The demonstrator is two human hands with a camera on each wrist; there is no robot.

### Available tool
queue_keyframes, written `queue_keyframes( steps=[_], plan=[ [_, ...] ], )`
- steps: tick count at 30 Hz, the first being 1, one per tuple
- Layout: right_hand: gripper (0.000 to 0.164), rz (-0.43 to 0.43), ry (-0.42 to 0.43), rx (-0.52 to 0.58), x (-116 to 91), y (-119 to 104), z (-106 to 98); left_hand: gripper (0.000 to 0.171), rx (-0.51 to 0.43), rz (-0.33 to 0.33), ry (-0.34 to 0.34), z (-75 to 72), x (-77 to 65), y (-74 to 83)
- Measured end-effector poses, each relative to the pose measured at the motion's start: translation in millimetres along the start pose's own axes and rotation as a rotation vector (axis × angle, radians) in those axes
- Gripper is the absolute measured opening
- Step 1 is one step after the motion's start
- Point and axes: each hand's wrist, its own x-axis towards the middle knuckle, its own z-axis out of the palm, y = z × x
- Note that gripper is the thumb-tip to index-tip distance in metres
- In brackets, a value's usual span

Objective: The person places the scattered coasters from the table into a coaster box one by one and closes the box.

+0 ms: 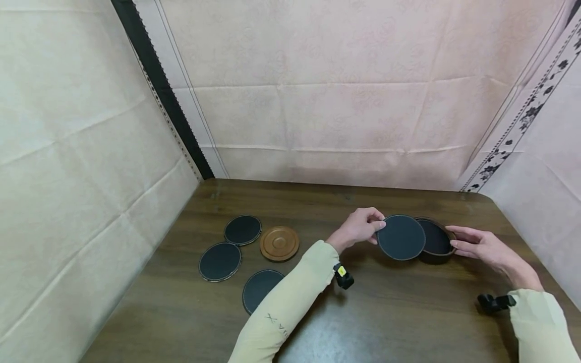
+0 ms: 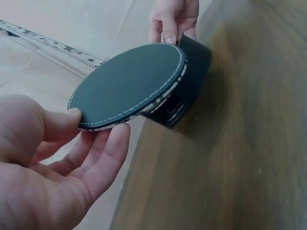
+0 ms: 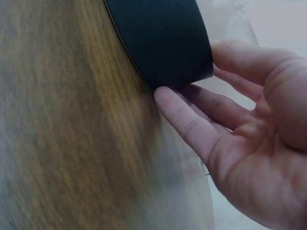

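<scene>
My left hand point(image 1: 358, 227) pinches a round dark coaster point(image 1: 401, 237) by its left edge, thumb on top and fingers beneath. White stitching runs round its rim in the left wrist view. The coaster is held tilted, its right side overlapping a round black coaster holder point(image 1: 438, 242) with a brown rim. At the holder's right side, my right hand point(image 1: 487, 249) grips its wall with thumb and fingers. The right wrist view shows the dark outer wall point(image 3: 160, 40) between those fingers. Part of the holder is hidden behind the coaster.
Left on the wooden table point(image 1: 354, 322) lie more dark coasters, one at the back point(image 1: 242, 230), one at far left point(image 1: 220, 261) and one partly under my left sleeve point(image 1: 260, 288). A brown round lid point(image 1: 279, 243) lies beside them. Pale cloth point(image 1: 340, 101) hangs behind the table.
</scene>
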Motion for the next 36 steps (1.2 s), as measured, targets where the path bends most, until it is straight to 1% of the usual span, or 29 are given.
queue_keyframes(
  steps=[5, 11, 16, 23, 29, 36],
  plan=[
    [0.066, -0.009, -0.004, -0.003, 0, -2, -1, 0.009, -0.093, -0.042, 0.033, 12.9, 6.6, -3.7],
    [0.060, -0.040, -0.029, 0.083, 0, 0, 0, 0.008, -0.226, -0.117, 0.081, 28.1, 13.5, -10.6],
    [0.061, -0.035, -0.037, 0.092, -1, 1, 0, 0.008, -0.319, -0.155, 0.115, 39.1, 19.4, -14.4],
    [0.062, -0.025, -0.024, 0.080, 0, 4, 0, 0.009, -0.422, -0.160, 0.139, 51.7, 25.5, -19.6],
    [0.059, -0.036, -0.033, 0.101, 1, 5, -1, 0.009, -0.466, -0.170, 0.165, 59.2, 27.9, -21.7],
    [0.059, -0.039, -0.018, 0.085, 2, 5, -1, 0.007, -0.504, -0.166, 0.157, 64.2, 31.2, -18.8]
  ],
)
